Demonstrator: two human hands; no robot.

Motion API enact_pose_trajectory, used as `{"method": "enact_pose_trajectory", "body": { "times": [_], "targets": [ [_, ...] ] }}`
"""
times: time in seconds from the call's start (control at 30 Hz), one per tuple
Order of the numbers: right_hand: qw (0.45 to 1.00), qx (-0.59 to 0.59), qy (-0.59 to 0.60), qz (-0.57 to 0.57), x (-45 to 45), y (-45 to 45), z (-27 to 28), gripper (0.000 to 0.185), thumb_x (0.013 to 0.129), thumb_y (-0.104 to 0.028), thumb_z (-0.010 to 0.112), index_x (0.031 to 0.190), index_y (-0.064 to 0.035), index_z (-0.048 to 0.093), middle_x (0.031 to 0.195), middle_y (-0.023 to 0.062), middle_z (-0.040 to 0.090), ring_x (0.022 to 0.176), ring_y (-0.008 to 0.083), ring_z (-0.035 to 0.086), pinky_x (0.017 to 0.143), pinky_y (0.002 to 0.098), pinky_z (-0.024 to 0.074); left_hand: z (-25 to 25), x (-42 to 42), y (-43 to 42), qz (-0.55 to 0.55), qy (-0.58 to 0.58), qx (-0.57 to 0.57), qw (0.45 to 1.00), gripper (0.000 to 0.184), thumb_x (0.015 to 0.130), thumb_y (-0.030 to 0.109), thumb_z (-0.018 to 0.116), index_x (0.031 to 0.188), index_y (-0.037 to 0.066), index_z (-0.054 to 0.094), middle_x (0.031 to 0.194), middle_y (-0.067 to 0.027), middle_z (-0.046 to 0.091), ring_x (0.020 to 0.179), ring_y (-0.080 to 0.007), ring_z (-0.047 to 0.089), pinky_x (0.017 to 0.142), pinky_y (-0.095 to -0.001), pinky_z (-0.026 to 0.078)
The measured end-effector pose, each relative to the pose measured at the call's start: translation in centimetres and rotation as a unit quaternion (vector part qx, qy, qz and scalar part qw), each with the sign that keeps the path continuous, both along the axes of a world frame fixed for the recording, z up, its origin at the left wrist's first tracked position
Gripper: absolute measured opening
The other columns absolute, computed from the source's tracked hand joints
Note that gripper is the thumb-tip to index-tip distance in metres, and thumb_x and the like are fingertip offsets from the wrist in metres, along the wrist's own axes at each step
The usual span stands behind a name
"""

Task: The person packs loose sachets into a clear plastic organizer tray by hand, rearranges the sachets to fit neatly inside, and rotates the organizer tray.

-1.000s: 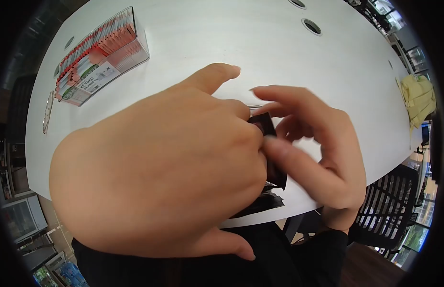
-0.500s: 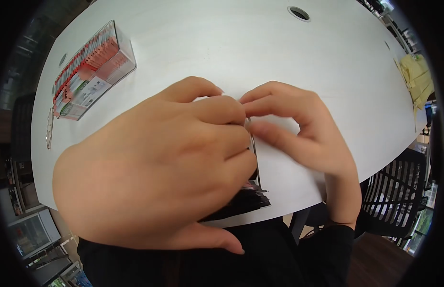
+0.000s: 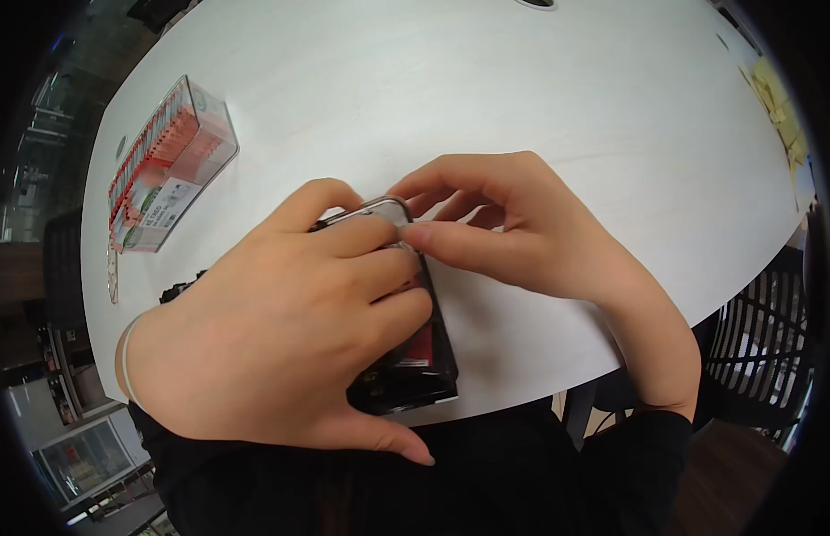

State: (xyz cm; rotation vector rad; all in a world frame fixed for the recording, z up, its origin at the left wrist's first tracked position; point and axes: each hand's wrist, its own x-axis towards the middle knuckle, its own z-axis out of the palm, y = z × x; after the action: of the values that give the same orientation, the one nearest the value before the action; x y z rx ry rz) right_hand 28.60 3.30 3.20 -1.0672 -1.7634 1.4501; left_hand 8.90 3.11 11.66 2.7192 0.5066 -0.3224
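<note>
A plastic box [image 3: 446, 362] with a clear rim and dark, partly red contents lies near the table's front edge, largely covered by my hands. My left hand [image 3: 294, 304] reaches across it from the left. Its index finger bends around the far rim and the other fingers curl over the contents, with their tips hidden. The left thumb stretches out apart, past the box's near end. At the far right corner, my right hand [image 3: 513, 223] pinches the rim between thumb and forefinger, close to the left fingertips. What lies beneath my left palm cannot be seen.
To the left on the white table [image 3: 486, 80] stands a clear box of red and white packets [image 3: 169, 170]. A clear piece [image 3: 112, 272] lies beside it. Something black [image 3: 183, 286] shows behind my left wrist. Yellow material [image 3: 777, 107] sits at the right edge, near a black chair [image 3: 754, 339].
My left hand has shifted left and down, uncovering more of the plastic box and its clear rim. My right hand has moved left to the far corner. The view has tilted slightly.
</note>
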Motion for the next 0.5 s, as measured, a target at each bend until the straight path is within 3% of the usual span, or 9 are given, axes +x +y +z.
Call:
{"method": "enact_pose_trajectory", "body": {
  "times": [0.17, 0.23, 0.27, 0.5],
  "targets": [
    [0.998, 0.029, 0.050, 0.009, -0.5, -0.2, -1.7, 0.041, 0.083, -0.029, 0.057, 0.106, 0.0040, 0.064, 0.087, 0.0195, 0.068, 0.077, 0.0286, 0.066, 0.069, 0.0336, 0.0520, 0.1, 0.0, -0.2, 0.022, -0.013, 0.030, 0.999, 0.075, 0.054, 0.075, 0.070, 0.079, 0.005, 0.063, 0.090, -0.0063, 0.058, 0.093, -0.0250, 0.057, 0.106, -0.0565, 0.025],
    [0.997, 0.013, 0.054, 0.047, -0.5, -0.2, -1.8, 0.033, 0.089, -0.019, 0.057, 0.116, -0.0009, 0.061, 0.104, 0.0095, 0.067, 0.092, 0.0162, 0.064, 0.074, 0.0289, 0.0520, 0.0, 0.4, -0.4, 0.034, -0.007, 0.047, 0.998, 0.077, 0.053, 0.077, 0.068, 0.078, 0.005, 0.063, 0.088, -0.0064, 0.058, 0.092, -0.0248, 0.058, 0.108, -0.0581, 0.022],
    [0.997, 0.012, 0.054, 0.048, -0.4, -0.2, -1.7, 0.033, 0.089, -0.019, 0.057, 0.116, -0.0009, 0.061, 0.104, 0.0095, 0.067, 0.092, 0.0162, 0.064, 0.074, 0.0289, 0.0520, 0.0, 0.7, -0.5, 0.044, -0.004, 0.065, 0.997, 0.079, 0.052, 0.080, 0.066, 0.076, 0.005, 0.064, 0.086, -0.0064, 0.058, 0.091, -0.0247, 0.059, 0.109, -0.0598, 0.019],
    [0.992, -0.061, 0.085, 0.065, -0.3, 0.1, -1.2, 0.033, 0.086, -0.017, 0.058, 0.115, -0.0015, 0.062, 0.104, 0.0074, 0.066, 0.101, 0.0148, 0.060, 0.080, 0.0291, 0.0488, -0.2, 0.9, -1.2, 0.066, 0.013, 0.140, 0.988, 0.078, 0.055, 0.080, 0.063, 0.072, 0.004, 0.063, 0.083, -0.0065, 0.059, 0.092, -0.0244, 0.060, 0.109, -0.0603, 0.020]
  ]
}}
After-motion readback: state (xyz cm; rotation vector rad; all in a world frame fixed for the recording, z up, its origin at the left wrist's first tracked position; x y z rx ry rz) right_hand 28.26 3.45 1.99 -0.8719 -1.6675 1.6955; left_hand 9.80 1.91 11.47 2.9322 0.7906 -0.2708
